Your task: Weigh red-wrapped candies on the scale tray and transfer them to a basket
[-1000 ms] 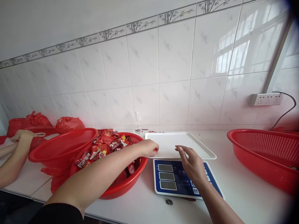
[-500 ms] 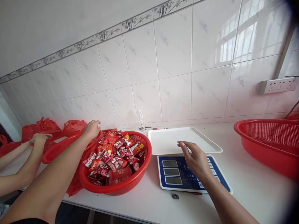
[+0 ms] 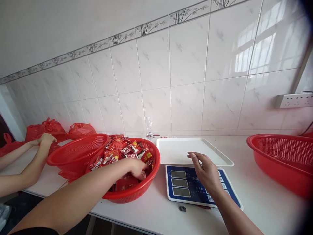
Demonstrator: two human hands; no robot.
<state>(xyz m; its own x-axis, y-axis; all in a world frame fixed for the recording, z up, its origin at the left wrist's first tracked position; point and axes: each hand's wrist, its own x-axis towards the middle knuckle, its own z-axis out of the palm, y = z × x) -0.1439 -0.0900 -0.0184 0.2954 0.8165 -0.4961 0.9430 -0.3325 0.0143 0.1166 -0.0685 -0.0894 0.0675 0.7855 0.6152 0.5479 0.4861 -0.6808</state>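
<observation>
My left hand [image 3: 139, 168] reaches down into a red plastic basket [image 3: 156, 160] full of small red and dark-red snack packets [image 3: 117, 143]. Its fingers curl down among the packets by the basket's right side, and their tips are hidden. Over the blue keypad of a digital scale [image 3: 181, 182] hovers my right hand [image 3: 206, 171], thumb and fingers loosely apart with nothing held. Behind its fingers lies the scale's white tray [image 3: 176, 150], with nothing on it.
Left of the packets stands another red basket [image 3: 78, 150]. A third red basket [image 3: 276, 163] is at the right. Red bags [image 3: 81, 130], a co-worker's arms [image 3: 31, 169], a clear bottle [image 3: 149, 127], a small dark object [image 3: 182, 208] and a wall socket strip [image 3: 293, 100] are also around.
My left hand has moved from above the left basket, rightward and down into the snack packets. The right hand stays over the scale. The view has shifted slightly.
</observation>
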